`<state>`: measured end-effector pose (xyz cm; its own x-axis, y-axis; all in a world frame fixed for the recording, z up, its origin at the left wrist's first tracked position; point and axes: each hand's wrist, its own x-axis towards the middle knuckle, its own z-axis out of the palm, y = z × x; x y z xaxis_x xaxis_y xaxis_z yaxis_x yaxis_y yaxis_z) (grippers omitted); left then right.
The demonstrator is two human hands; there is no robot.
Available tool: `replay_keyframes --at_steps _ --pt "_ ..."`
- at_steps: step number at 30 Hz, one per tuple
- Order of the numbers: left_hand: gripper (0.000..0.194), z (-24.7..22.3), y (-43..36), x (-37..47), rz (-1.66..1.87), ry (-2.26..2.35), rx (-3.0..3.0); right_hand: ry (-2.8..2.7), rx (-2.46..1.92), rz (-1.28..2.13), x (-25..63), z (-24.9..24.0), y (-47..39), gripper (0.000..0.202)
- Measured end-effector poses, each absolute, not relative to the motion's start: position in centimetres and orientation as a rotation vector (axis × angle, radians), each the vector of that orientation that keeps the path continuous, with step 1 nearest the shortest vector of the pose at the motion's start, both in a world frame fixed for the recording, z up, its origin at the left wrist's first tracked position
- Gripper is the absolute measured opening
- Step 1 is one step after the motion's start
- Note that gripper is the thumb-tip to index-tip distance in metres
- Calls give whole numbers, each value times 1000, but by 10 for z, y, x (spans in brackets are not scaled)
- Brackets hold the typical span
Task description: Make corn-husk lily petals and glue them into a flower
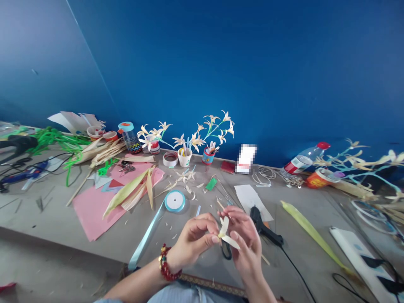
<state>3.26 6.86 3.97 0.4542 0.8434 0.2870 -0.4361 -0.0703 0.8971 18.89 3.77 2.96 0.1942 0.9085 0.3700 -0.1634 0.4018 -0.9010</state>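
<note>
A small pale flower (225, 229), its petals apparently of corn husk, is held between my two hands above the grey table (135, 275). My left hand (196, 239) wears a red bead bracelet (167, 263) and pinches the flower's base between thumb and forefinger. Around the petals on the other side curl the fingers of my right hand (246, 237), with its thumb at the lower petal. Below the flower shows a dark loop (226, 250), perhaps a scissor handle, partly hidden. A black glue gun (265, 226) lies just right of my right hand.
Light-blue ribbon trails from a spool (174, 201) at left. Pink paper (94, 210) and corn husks (126, 191) lie beyond it. Finished flowers stand in a white cup (184, 159) by the blue wall. A bottle (298, 163), a long husk (312, 233) and a power strip (362, 261) are at right.
</note>
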Motion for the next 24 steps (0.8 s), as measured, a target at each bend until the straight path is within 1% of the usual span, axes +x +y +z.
replay_keyframes --at_steps 2,3,8,11,15,24 --pt "20 39 69 30 1146 464 1294 -1101 -908 804 188 27 35 7" --pt "20 38 69 30 1167 481 1326 -1124 -920 772 187 27 33 3" --pt "20 38 68 29 1245 552 1415 -1254 -946 712 181 28 24 7" --pt "20 35 69 29 1260 576 1378 -1287 -1021 683 180 29 24 6" --pt "21 30 73 25 1282 619 1256 -1334 -1170 742 183 26 29 11" --pt "22 11 79 7 1259 820 1130 -1460 -1333 822 182 -11 15 19"
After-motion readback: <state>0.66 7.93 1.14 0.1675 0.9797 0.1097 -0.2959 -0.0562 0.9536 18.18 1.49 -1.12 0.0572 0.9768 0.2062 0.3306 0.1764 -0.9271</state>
